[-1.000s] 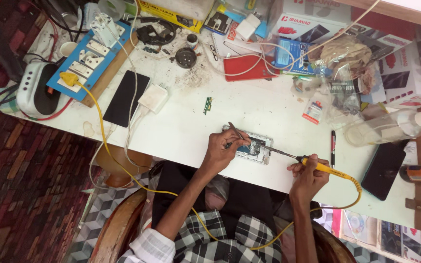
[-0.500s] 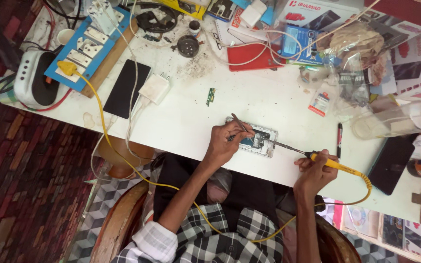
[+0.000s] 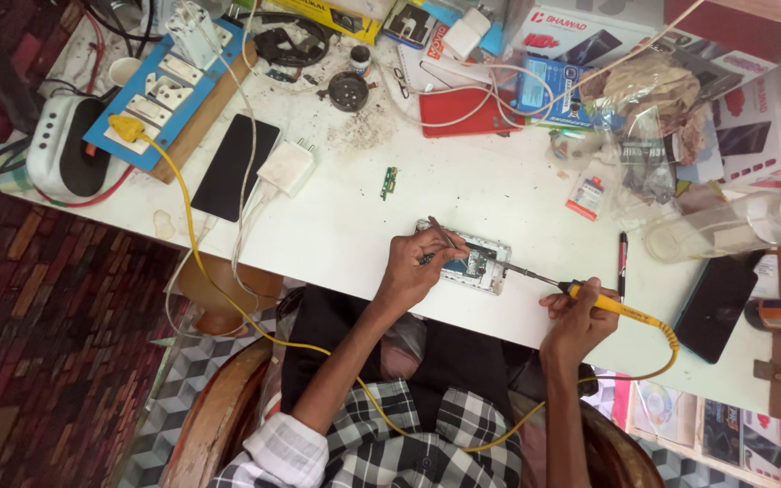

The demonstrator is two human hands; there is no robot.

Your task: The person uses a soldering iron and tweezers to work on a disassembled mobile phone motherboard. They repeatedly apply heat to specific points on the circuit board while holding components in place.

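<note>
An opened phone with its circuit board bare lies on the white table, close to the near edge. My left hand rests on the phone's left end and pinches thin metal tweezers that point up and away. My right hand grips a yellow-handled soldering iron; its thin metal tip reaches left to the phone's right edge. The iron's yellow cord loops past my lap to a plug on the blue socket board.
A dark phone and white charger lie left of centre, a small green circuit strip ahead. A pen, another dark phone and a clear bottle sit right. Boxes, cables and a red case crowd the far side.
Both hands stay at the opened phone. The view has shifted slightly, and the soldering iron tip has stayed at the phone's right edge.
</note>
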